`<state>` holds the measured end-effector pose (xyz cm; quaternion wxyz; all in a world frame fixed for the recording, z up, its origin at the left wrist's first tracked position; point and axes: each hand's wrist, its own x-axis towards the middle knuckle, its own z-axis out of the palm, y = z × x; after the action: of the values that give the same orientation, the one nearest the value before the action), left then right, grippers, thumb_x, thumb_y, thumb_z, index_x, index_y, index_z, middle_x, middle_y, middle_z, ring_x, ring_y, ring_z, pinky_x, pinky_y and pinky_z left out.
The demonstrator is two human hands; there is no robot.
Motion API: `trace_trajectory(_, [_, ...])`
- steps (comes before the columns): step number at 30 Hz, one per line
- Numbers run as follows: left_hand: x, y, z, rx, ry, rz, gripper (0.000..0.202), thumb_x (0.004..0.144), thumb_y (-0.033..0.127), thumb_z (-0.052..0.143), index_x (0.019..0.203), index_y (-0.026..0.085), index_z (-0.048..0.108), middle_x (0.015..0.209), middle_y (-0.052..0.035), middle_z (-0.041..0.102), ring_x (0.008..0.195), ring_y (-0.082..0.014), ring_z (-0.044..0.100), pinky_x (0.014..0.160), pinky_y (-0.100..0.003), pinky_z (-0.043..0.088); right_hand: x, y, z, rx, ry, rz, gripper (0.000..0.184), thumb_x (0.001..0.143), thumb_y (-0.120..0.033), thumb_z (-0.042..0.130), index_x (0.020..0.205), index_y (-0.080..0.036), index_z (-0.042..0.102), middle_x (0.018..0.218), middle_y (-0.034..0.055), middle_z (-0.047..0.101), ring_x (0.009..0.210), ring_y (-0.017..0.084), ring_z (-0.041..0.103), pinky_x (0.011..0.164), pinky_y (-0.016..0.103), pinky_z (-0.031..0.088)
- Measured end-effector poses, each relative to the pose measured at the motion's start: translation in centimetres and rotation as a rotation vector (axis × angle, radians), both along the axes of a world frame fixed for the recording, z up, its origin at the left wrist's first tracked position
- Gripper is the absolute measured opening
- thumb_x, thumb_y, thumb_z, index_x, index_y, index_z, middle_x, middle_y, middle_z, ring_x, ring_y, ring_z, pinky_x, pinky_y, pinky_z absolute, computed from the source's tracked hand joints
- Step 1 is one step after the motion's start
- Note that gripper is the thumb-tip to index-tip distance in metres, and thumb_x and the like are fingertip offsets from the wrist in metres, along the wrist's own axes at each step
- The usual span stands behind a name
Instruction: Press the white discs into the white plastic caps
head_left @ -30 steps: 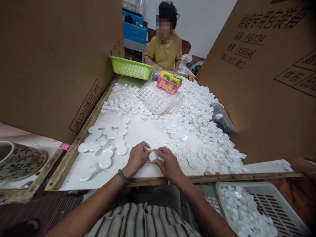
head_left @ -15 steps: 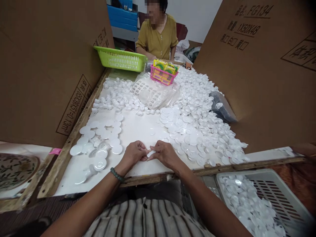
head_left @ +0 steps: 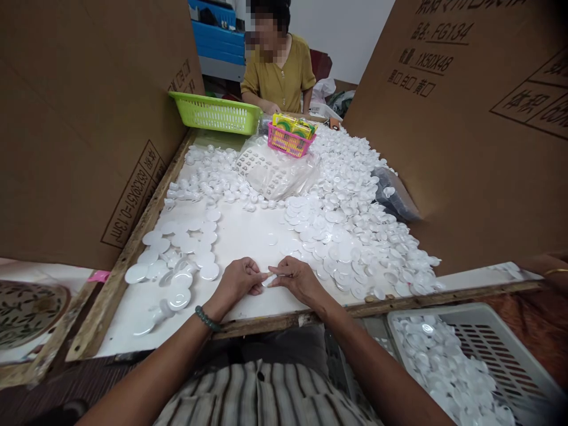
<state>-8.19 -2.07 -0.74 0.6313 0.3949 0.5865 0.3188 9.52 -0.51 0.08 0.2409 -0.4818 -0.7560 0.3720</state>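
Observation:
Close to the table's front edge, my left hand (head_left: 242, 278) and my right hand (head_left: 295, 278) meet at the fingertips. Between them they pinch a small white plastic piece (head_left: 268, 280), mostly covered by the fingers. Both hands are closed on it. Left of my hands lie several round white discs (head_left: 179, 297), some overlapping, a few with raised parts on them. To the right, a spread of flat white discs (head_left: 331, 251) runs into a big heap of small white plastic parts (head_left: 368, 207). One lone disc (head_left: 271, 239) rests just beyond my fingers.
Tall cardboard sheets (head_left: 89, 118) flank the table. A green basket (head_left: 215, 115), a pink basket (head_left: 290, 141) with yellow packs and a plastic bag (head_left: 266, 168) stand at the back. A grey crate (head_left: 501, 322) of white parts sits low right. A person (head_left: 279, 74) sits opposite.
My fingertips have shifted slightly around the small white piece, which stays between both hands. The view has moved a little. An arm with a bracelet shows more at the right edge.

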Motion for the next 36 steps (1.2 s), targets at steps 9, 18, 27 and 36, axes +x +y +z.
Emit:
trace_trajectory(9, [0.3,-1.0,1.2,0.253,0.424,-0.09,0.02,0.077,0.039,0.054,0.08,0.019,0.049,0.059,0.0025,0.059,0.051,-0.0141,0.057,0.052,-0.026,0.044,-0.2,-0.9,-1.1,0.164,-0.05,0.021,0.022,0.08,-0.028,0.062,0.101,-0.027,0.067,0.069,-0.0007,0.059,0.066,0.012,0.054,0.063,0.023,0.043])
trace_trajectory(18, [0.6,-2.9,2.5,0.853,0.922,-0.255,0.02,0.082,0.027,0.052,0.101,0.021,0.056,0.095,-0.0064,0.061,0.101,-0.0249,0.046,0.084,-0.039,0.037,1.1,1.4,0.5,0.471,-0.353,-0.127,0.026,0.088,-0.019,0.045,0.108,-0.017,0.061,0.093,0.0078,0.066,0.088,0.02,0.052,0.079,0.034,0.04])
trace_trajectory(27, [-2.1,-2.3,2.8,0.703,1.299,0.025,0.015,0.081,0.02,0.048,0.092,0.018,0.059,0.102,-0.0099,0.061,0.112,-0.0336,0.04,0.092,-0.052,0.026,-0.3,3.1,1.8,0.638,-0.677,0.158,0.01,0.084,-0.02,0.052,0.082,-0.015,0.061,0.1,0.0088,0.06,0.097,0.024,0.042,0.075,0.038,0.031])
trace_trajectory(36, [1.3,-1.2,1.5,0.706,0.945,-0.135,0.03,0.084,0.012,0.037,0.112,0.012,0.049,0.098,-0.01,0.059,0.091,-0.0203,0.054,0.08,-0.033,0.045,-2.4,4.0,1.6,0.469,-0.424,0.172,0.022,0.089,-0.023,0.045,0.082,-0.02,0.065,0.082,0.0034,0.063,0.082,0.017,0.049,0.074,0.031,0.036])
